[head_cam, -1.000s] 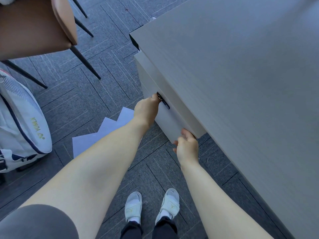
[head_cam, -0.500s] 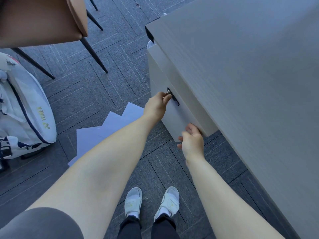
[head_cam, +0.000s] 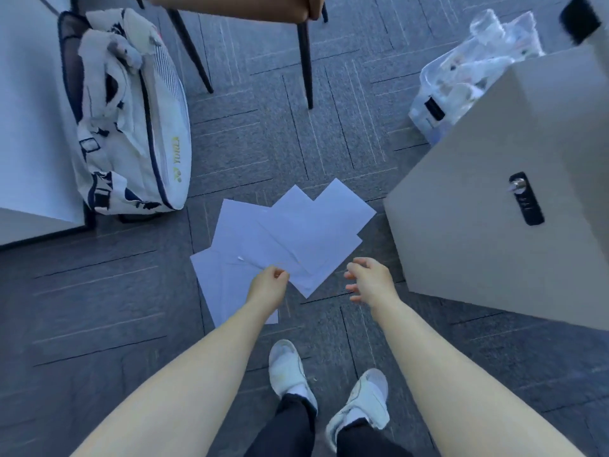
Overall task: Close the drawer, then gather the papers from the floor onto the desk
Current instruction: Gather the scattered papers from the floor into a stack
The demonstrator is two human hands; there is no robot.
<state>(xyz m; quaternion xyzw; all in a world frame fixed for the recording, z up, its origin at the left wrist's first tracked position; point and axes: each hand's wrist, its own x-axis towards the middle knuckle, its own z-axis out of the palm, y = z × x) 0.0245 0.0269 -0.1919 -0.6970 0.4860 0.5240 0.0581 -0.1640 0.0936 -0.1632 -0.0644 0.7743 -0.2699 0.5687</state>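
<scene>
Papers (head_cam: 283, 239) are seen fanned out on the floor (head_cam: 99, 308), several white sheets overlapping, approx. centre of view, between the sports bag (head_cam: 138, 127) at left and the drawer unit (head_cam: 478, 232) at right. Left hand (head_cam: 267, 285) is held over the near edge of the sheets w/ fingers curled in toward the thumb; whether a sheet is actually pinched cannot be told (contact is hidden by the knuckles). Right hand (head_cam: 370, 280) is held apart from the papers, fingers spread and loosely bent, nothing gripped, just beside the lower right corner of the stack and near the drawer unit's front corner. Drawer front is seen flush w/ the unit, i.e. closed; a dark lock plate (head_cam: 525, 199) w/ a small metal knob is seen on its face. Table (head_cam: 593, 94) top is visible only at the far right edge, above the drawer unit. A chair (head_cam: 263, 8) w/ brown seat and dark legs is placed at top of view, beyond the papers. A clear plastic container (head_cam: 468, 70) is seen at upper right, behind the unit; contents too blurred to tell. White shoes (head_cam: 286, 371) are seen at bottom, just short of the papers. A pale panel is seen at far left, beside the bag.
</scene>
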